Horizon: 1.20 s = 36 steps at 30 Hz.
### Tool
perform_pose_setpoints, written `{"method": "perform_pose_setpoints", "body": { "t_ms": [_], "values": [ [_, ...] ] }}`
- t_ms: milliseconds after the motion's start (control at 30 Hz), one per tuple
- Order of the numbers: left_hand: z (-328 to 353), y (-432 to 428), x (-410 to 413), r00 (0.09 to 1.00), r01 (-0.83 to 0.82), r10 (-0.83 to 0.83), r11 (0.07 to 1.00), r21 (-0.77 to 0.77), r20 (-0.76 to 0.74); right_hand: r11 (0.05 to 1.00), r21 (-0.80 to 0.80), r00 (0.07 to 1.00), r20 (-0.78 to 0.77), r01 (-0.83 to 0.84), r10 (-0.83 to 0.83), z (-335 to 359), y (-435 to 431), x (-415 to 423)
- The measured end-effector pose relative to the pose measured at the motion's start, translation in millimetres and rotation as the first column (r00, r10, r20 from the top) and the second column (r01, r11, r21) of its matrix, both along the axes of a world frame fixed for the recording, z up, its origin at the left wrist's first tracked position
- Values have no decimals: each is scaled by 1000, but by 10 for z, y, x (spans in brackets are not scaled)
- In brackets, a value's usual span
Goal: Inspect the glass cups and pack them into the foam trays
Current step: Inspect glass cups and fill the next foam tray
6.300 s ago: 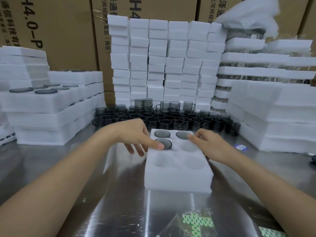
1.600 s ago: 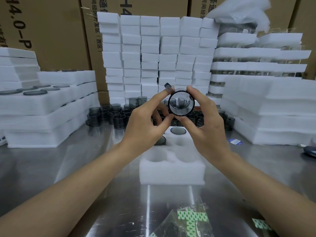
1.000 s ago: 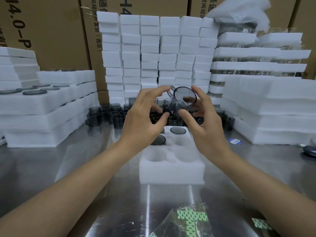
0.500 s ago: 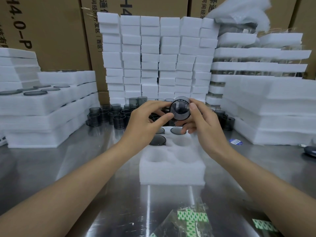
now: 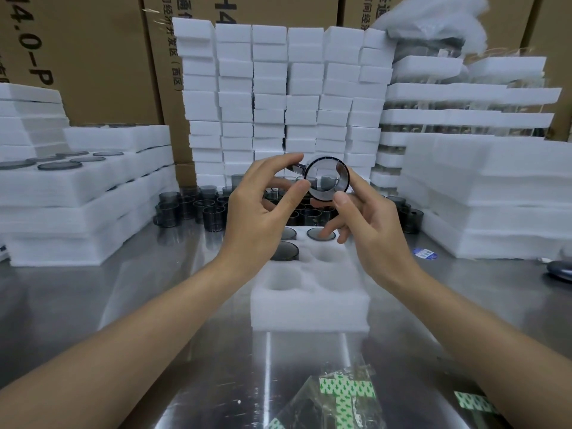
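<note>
1. I see bare table (image 5: pixel 154 305) left and right of the tray (image 5: pixel 309 311).
2. Loose cups (image 5: pixel 198 209) crowd the table behind it.
3. Foam stacks (image 5: pixel 77 193) wall both sides and the back.
4. Three tray pockets look free, I think.

Your steel bench (image 5: pixel 93 298) carries one open foam tray (image 5: pixel 309 311) at its centre, three of its wells filled with dark cups. Behind the tray, loose smoked cups (image 5: pixel 198 209) crowd the bench in rows. Foam stacks (image 5: pixel 77 218) rise on your left, some topped with packed cups; a wall of small foam blocks (image 5: pixel 278 97) stands at the back; more trays (image 5: pixel 483 209) are piled on your right. Near you lies a clear bag (image 5: pixel 337 397) printed with green arrows, a green-patterned scrap (image 5: pixel 473 402) beside it. A small blue label (image 5: pixel 424 253) sits to the right of the tray, and a dark rounded object (image 5: pixel 560 269) rests at the right edge.
</note>
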<state>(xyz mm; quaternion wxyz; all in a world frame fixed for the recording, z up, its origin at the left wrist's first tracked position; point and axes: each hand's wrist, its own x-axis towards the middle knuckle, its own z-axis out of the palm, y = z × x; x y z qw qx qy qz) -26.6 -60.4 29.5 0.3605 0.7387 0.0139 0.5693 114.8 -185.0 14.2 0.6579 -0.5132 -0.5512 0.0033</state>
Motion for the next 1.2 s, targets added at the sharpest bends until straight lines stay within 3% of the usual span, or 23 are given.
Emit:
{"method": "perform_pose_setpoints", "body": {
  "t_ms": [167,267,400,533,733,1100,1200],
  "values": [
    [3,20,-9,1000,-13,13,1000,29,2,999,-42,1000,-30,-9,8,20,0,-1],
    [7,76,-12,999,-24,26,996,86,-23,997,-71,988,-154,-32,20,56,-3,-6],
    [-74,243,17,981,-5,56,964,268,-185,997,-79,957,-290,2,-25,93,21,62],
    [-170,379,61,934,28,58,972,232,-353,974,-172,988,-5,149,-152,0,29,187],
    [-277,541,88,829,35,52,989,145,-557,902,-280,912,342,329,-227,-128,88,214],
    [-254,509,94,833,60,17,991,122,-553,834,-268,781,563,482,-271,-41,3,300],
    [-259,515,83,804,53,37,990,134,-593,810,-361,808,547,462,-218,-4,-25,330]
  ]
}}
